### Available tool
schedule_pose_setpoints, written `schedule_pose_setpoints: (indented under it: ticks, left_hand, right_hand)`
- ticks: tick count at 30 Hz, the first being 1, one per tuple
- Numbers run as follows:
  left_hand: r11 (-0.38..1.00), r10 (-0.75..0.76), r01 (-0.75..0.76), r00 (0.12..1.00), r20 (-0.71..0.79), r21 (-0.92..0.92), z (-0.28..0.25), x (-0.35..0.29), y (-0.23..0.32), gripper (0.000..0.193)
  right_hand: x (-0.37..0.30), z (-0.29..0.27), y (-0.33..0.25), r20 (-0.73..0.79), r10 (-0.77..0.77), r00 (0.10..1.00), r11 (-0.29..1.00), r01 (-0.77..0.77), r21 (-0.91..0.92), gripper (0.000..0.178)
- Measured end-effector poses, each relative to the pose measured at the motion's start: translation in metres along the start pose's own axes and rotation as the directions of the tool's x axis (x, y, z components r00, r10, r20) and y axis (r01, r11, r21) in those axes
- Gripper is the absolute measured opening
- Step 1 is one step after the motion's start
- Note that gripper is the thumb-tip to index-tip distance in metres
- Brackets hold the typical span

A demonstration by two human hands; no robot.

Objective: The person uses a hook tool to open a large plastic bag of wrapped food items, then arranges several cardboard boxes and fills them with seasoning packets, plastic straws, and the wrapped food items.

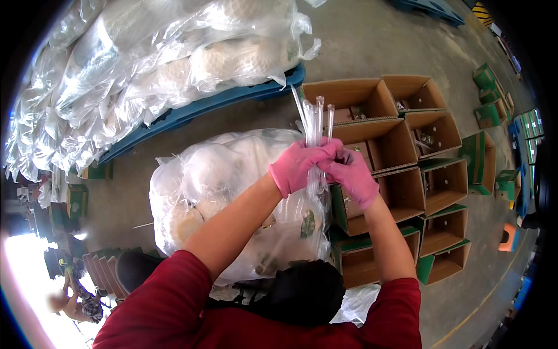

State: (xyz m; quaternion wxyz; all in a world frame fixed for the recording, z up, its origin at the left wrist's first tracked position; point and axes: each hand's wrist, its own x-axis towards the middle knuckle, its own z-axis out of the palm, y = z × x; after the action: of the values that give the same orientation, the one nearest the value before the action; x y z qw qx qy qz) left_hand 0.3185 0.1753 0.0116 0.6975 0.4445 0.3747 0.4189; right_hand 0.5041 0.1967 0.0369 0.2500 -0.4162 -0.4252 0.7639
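My left hand [298,166], in a pink glove, is closed round a bundle of thin clear plastic tubes [314,121] that stand upright out of the fist. My right hand [353,175], also gloved in pink, has its fingers pinched together against the left fingers and the bundle. What exactly lies between the right fingertips is hidden. Below both hands sits a big clear plastic bag [226,166] filled with pale round things, some wrapped in white netting. Just right of it stand open brown cardboard boxes [386,142] with green outsides, several with small items inside.
At the far left, more bulging plastic bags [168,58] are piled on a blue pallet [200,109]. Further green boxes [479,160] stand at the right, near an orange object [508,237]. A person [78,296] shows at the lower left. Another blue pallet [430,9] lies at the back.
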Motion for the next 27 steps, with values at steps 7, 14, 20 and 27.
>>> schedule_pose_setpoints:
  ticks: [7, 14, 20, 27]
  left_hand:
    - [0.74, -0.161, 0.212, 0.977, 0.137, -0.638, -0.008, -0.016, 0.009, 0.036]
    - [0.715, -0.148, 0.013, 0.98, -0.133, -0.699, -0.026, -0.02, 0.004, 0.032]
    - [0.923, -0.178, 0.099, 0.967, -0.184, -0.371, -0.021, -0.024, 0.025, 0.026]
    - [0.902, -0.184, 0.107, 0.972, -0.149, -0.417, -0.024, -0.039, 0.009, 0.027]
  right_hand:
    - [0.009, 0.023, 0.004, -0.051, 0.063, 0.997, 0.998, -0.063, -0.004, 0.021]
    - [0.042, 0.019, -0.017, -0.171, -0.432, 0.886, 0.723, 0.227, -0.653, 0.022]
    - [0.125, -0.096, -0.056, -0.036, -0.486, 0.873, -0.272, -0.191, -0.943, 0.022]
    - [0.059, 0.011, -0.04, 0.03, -0.1, 0.995, 0.873, 0.102, -0.477, 0.026]
